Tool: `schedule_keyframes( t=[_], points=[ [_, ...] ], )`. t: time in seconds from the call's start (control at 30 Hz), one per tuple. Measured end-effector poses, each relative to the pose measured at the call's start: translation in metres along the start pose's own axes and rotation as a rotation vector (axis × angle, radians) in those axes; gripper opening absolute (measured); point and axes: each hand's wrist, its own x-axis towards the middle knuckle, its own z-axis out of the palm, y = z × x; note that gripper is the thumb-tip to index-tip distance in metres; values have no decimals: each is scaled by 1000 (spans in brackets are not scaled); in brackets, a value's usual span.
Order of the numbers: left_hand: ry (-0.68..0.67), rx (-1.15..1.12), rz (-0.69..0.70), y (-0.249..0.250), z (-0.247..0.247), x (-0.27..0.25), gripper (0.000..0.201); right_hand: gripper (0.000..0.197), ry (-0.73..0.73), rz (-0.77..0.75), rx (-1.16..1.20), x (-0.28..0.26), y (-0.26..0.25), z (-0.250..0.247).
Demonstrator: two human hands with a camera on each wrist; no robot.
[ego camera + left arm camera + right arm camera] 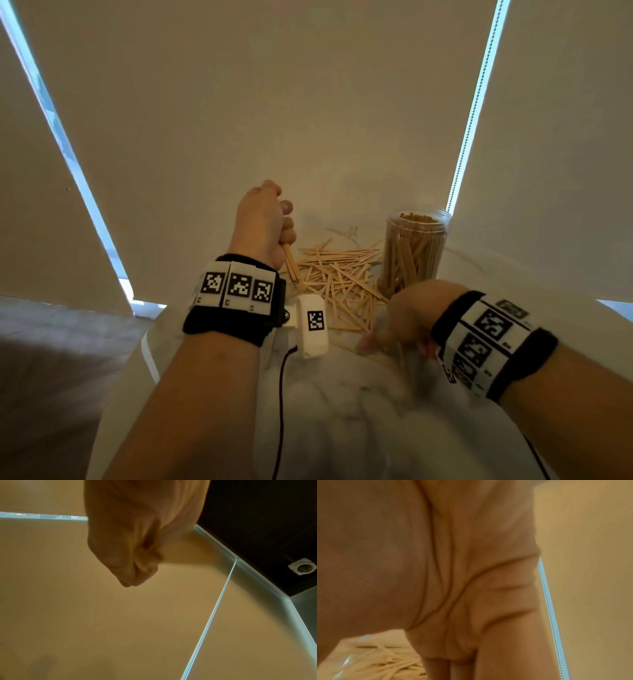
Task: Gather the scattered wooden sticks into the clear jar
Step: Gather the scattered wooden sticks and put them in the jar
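Up above the worktop [342,411], the left hand [262,226] is clenched round a small bundle of wooden sticks [291,263] whose lower ends point down toward the scattered pile of sticks [337,284] near the far edge. Just right of that pile stands the clear jar [414,253], upright and already packed with sticks. The right hand [404,322] is down at the pile's near side, blurred, fingers bent onto loose sticks there; whether it grips any I cannot tell.
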Motion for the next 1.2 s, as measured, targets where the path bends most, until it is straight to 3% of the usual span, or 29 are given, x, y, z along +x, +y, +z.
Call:
schedule_keyframes(
  t=[0.13,0.27,0.33,0.43,0.5,0.6,0.7,0.87,1.03,1.2],
  points=[
    [-71,68,-152,-17,-9,-2,19,93,86,-60,-116,-1,-15,4],
    [-137,222,-343,-39,-35,9,30,74,119,-142,-106,-4,-25,4],
    [-122,473,-339,-47,-51,13,28,53,132,-164,-126,-7,-28,2],
    [-165,1064,-271,-48,-69,10,13,29,170,-167,-153,-7,-27,2],
    [-262,1392,-251,-48,-72,1,23,30,166,-175,-150,-6,-25,3],
    [-364,1627,-216,-59,-63,-13,38,19,154,-187,-61,-4,-20,4],
    [-364,1770,-81,-70,-53,-19,39,33,120,-198,-50,-6,-17,4],
    [-398,1829,75,-82,-35,-25,29,16,118,-201,-83,-9,-15,8],
    [-455,1871,2,-87,-21,-34,29,22,119,-217,-237,-15,-7,14],
    [-509,1924,6,-83,-11,-46,25,43,108,-166,-265,-24,-4,22]
  ],
)
